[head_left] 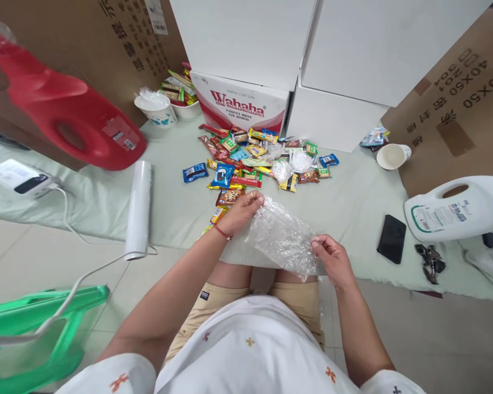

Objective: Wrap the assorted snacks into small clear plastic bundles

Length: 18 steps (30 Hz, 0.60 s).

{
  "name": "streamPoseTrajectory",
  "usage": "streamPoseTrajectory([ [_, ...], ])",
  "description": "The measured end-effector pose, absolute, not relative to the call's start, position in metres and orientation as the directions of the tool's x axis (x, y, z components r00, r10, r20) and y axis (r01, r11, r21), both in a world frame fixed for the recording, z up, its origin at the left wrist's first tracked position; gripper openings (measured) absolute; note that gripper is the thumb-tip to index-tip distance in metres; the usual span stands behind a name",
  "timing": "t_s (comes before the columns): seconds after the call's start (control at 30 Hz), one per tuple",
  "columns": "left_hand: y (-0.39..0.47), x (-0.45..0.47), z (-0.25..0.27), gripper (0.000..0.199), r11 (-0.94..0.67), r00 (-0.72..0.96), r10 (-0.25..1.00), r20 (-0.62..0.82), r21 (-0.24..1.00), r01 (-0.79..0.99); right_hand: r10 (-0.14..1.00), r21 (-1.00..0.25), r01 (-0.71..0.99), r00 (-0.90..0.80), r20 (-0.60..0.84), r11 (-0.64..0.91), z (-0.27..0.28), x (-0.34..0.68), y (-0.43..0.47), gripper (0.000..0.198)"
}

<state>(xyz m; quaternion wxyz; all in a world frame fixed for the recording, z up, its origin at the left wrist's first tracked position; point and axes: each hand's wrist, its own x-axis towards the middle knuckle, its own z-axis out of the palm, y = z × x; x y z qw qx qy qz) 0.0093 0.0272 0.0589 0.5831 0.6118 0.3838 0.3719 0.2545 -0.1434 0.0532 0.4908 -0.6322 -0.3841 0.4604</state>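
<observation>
1. From where I stand, the counter (345, 202), draped in pale green cloth, spans the person's front.
2. Brown cartons stand at either end, the left one (78, 33) and the right one (456, 131) both printed in black.
3. Between them rise white boxes (246, 33), one sitting above the Wahaha box (213, 106).
4. A green stool (68, 339) shows on the floor at the person's left.
5. Wrapped snacks (254, 153) lie heaped before the Wahaha box.
6. The red jug (41, 93) is far left, the white jug (447, 205) far right.
7. A white roll (138, 210) lies near the red jug.
8. Clear plastic (281, 232), crinkled, is held over the counter's near edge, just this side of the snacks.
9. The hands are apart: the left hand (240, 213) pinches its upper left corner, the right hand (332, 260) its right edge.
10. A paper cup (394, 156) leans by the right carton; nearer lie a phone (391, 239) and keys (429, 262).
</observation>
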Motion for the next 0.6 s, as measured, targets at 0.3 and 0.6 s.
streamPoseTrajectory([
  [0.3, 0.013, 0.012, 0.03, 0.027, -0.163, 0.177, 0.977, 0.118, 0.95, 0.268, 0.95, -0.965, 0.068, 0.205, -0.234, -0.252, 0.051, 0.255, -0.148, 0.033],
  [0.6, 0.007, 0.011, 0.054, 0.035, -0.202, 0.284, 0.948, 0.145, 0.963, 0.181, 0.909, -0.888, -0.297, 0.121, -0.399, -0.35, 0.048, 0.255, -0.138, 0.062],
])
